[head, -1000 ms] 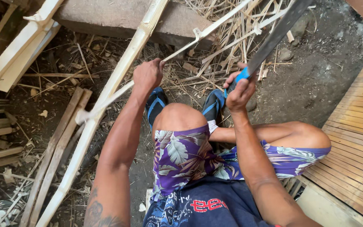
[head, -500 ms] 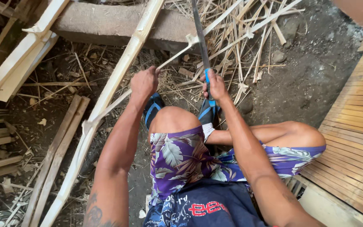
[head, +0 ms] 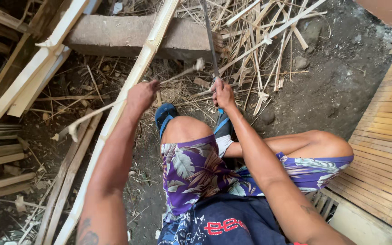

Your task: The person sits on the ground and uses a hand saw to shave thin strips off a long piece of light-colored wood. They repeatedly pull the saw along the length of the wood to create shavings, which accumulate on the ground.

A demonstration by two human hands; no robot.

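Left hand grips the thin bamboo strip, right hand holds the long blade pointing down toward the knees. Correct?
Not quite. In the head view the long dark metal blade points up and away from the knees, toward the grey concrete block. The rest holds: the left hand grips the thin pale bamboo strip, and the right hand holds the blade.

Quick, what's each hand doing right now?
Left hand: closed on a thin bamboo strip.
Right hand: closed on a long knife, blade pointing away.
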